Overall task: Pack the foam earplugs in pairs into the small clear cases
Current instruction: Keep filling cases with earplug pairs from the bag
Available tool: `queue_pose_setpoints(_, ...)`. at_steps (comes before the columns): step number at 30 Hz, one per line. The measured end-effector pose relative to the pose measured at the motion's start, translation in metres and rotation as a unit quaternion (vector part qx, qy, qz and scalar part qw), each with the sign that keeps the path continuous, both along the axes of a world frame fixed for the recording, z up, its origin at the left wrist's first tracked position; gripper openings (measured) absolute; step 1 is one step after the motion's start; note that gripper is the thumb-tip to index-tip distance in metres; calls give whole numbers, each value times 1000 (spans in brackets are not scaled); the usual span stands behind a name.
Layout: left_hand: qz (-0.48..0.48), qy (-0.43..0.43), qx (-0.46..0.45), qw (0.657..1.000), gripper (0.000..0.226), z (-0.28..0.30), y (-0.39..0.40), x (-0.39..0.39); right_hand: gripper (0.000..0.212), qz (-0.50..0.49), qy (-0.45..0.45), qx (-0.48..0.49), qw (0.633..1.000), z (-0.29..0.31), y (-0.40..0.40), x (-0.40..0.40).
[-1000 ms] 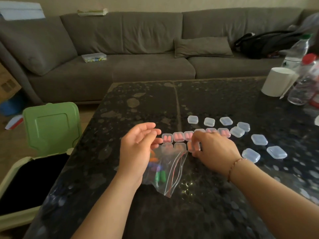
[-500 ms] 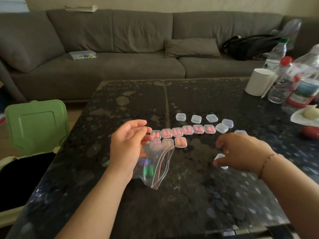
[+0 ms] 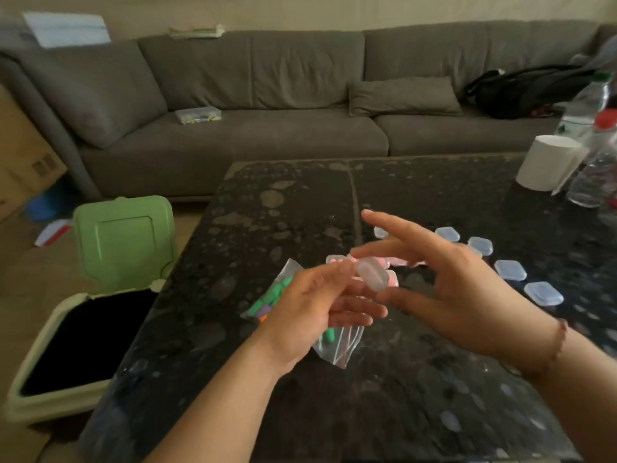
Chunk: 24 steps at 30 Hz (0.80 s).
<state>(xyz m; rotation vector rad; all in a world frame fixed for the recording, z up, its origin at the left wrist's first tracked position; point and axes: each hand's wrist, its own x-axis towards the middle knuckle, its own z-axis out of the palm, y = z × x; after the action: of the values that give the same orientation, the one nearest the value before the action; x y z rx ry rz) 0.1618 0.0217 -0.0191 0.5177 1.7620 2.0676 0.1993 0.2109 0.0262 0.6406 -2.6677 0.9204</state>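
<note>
Above a dark speckled stone-topped table [image 3: 384, 379], a person's left hand [image 3: 310, 305] and right hand [image 3: 460, 295] meet around a small clear plastic case [image 3: 372, 274], which is held in the air and blurred. The left hand's thumb and fingertips pinch the case's near end, with its other fingers loosely extended below; the right hand's fingers are spread, the index finger raised and pointing away, the thumb reaching in under the case; whether it touches the case cannot be told. Beneath the left fingers lies a clear zip-top plastic bag [image 3: 337, 349] holding green, purple and orange foam earplugs [image 3: 267, 300]. Just beyond the fingertips sits a row of cases filled with pink earplugs [image 3: 335, 259], partly hidden, and to the right of the right hand several empty clear cases [image 3: 510, 269] lie scattered.
</note>
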Motion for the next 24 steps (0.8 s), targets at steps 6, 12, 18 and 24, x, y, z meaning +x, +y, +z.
queue_pose_setpoints(6,-11,-75,112,991,33,-3,-24,-3,83,56,28,-25,998,-5,-24,-17)
queue_pose_setpoints(12,135,14,45,990,48,-4,-36,-5,49,-7,83,-78,993,-8,-52,-24)
queue_pose_setpoints(18,290,357,-93,883,38,-25,-36,1,38,-55,69,-78,993,-19,-67,-23)
queue_pose_setpoints(24,140,13,135,981,54,-5,-39,4,29,-41,137,-60,988,-16,-63,-25)
